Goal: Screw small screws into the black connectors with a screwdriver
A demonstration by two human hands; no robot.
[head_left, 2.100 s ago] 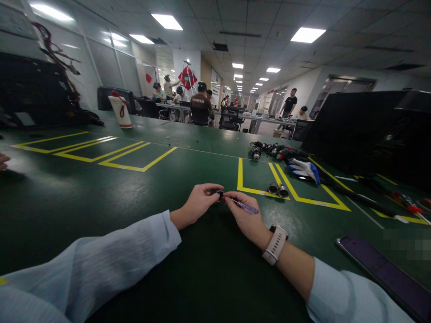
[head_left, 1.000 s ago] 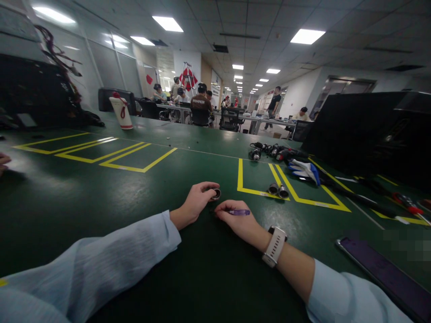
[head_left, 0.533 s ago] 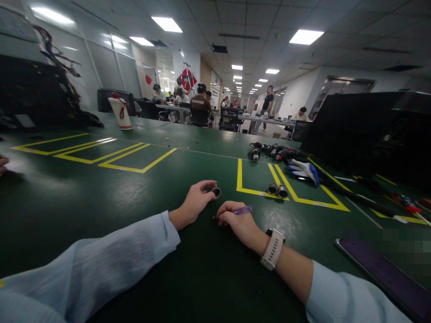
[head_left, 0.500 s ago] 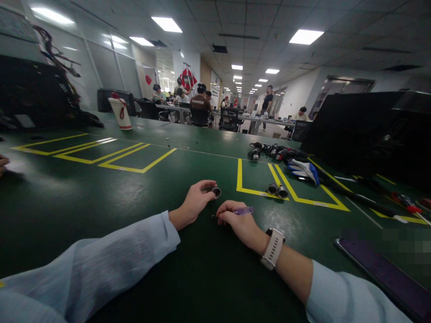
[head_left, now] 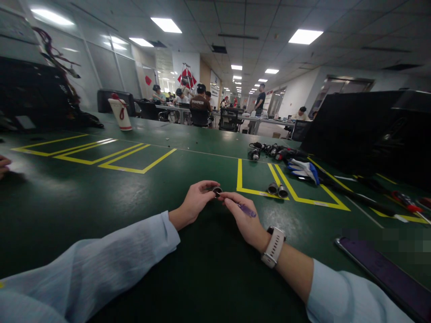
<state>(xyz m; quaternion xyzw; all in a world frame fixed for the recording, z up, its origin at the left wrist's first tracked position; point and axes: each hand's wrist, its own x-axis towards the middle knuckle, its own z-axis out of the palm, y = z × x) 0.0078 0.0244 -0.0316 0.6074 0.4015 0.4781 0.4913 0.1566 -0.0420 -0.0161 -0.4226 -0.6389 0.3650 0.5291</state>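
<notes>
My left hand [head_left: 198, 199] is closed around a small round metal sleeve [head_left: 217, 190], whose open end faces me and to the right. My right hand [head_left: 242, 214] pinches a slim tool with a see-through purple handle [head_left: 247, 210]; its exact kind is unclear. The thin front end of this tool meets the mouth of the sleeve, and whether it touches the inside cannot be made out. Beyond my right hand, two similar metal sleeves [head_left: 282, 191] stand side by side on the yellow tape.
Yellow tape outlines [head_left: 262, 193] mark the green table [head_left: 148, 197]. Black cables with metal connectors [head_left: 255, 154] and a blue-and-white glove [head_left: 304, 171] lie at the right. A phone [head_left: 380, 273] rests near my right sleeve, a cup [head_left: 120, 113] stands far left, and another person's hand [head_left: 4, 164] shows at the left edge.
My right hand has lifted the purple-handled tool forward from the tabletop, and its tip is now at the sleeve's opening. My left hand stays almost in place.
</notes>
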